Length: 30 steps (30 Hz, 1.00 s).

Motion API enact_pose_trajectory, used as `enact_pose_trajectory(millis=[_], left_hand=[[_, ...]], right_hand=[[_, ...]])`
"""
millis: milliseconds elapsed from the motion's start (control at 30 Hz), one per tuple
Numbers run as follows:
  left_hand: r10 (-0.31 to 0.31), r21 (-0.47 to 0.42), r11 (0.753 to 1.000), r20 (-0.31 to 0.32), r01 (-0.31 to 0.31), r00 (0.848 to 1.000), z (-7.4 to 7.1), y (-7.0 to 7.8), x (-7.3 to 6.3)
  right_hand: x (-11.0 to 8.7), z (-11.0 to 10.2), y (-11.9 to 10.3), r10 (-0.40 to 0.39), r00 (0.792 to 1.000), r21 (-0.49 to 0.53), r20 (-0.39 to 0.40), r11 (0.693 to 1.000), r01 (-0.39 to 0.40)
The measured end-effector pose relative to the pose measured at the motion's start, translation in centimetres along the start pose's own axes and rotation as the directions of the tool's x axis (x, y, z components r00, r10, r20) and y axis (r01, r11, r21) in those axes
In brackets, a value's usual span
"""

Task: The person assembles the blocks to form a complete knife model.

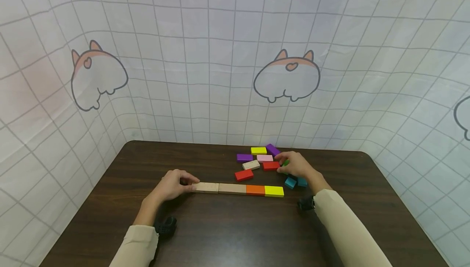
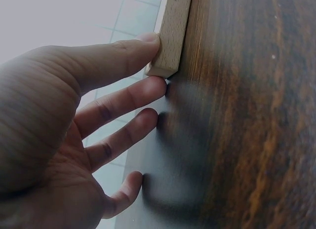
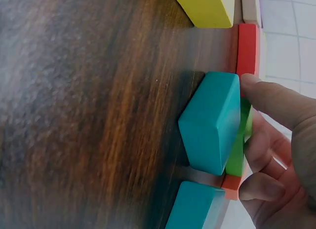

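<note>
At the left end of a straight row of blocks, my left hand touches a plain wooden block. In the left wrist view its thumb lies along the block's side and the index fingertip is at the end face; the other fingers are spread. The row continues with another wooden block, an orange block and a yellow block. My right hand reaches into the loose blocks, thumb and index finger apart. Its thumb tip is right at the end of a red block, with green blocks beside the fingers.
Two teal blocks lie beneath the right wrist. Behind the row are loose blocks: another red, a cream, a pink, purple and yellow ones. A grid-patterned curtain surrounds the dark wooden table.
</note>
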<state>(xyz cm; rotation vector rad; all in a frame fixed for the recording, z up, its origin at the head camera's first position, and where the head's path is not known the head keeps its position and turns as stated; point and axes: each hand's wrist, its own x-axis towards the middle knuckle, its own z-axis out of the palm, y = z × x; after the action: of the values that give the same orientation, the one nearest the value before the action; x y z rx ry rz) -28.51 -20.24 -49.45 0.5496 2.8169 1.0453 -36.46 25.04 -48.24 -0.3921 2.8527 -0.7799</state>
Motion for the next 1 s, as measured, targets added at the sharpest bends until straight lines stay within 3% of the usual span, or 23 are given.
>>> enact_pose_trajectory(millis=[233, 600, 1000], left_hand=[[-0.004, 0.018, 1.0, -0.005, 0.004, 1.0, 0.0, 0.1, 0.0], [-0.012, 0.011, 1.0, -0.006, 0.012, 1.0, -0.1, 0.2, 0.0], [-0.011, 0.006, 1.0, -0.01, 0.011, 1.0, 0.0, 0.0, 0.1]], right_hand=[[0.1, 0.3, -0.3, 0.014, 1.0, -0.02, 0.005, 1.0, -0.014], [-0.4, 0.4, -0.9, -0.048, 0.999, -0.033, 0.003, 0.998, 0.048], [-2.5, -0.3, -1.2, -0.129, 0.991, -0.011, -0.035, 0.992, 0.129]])
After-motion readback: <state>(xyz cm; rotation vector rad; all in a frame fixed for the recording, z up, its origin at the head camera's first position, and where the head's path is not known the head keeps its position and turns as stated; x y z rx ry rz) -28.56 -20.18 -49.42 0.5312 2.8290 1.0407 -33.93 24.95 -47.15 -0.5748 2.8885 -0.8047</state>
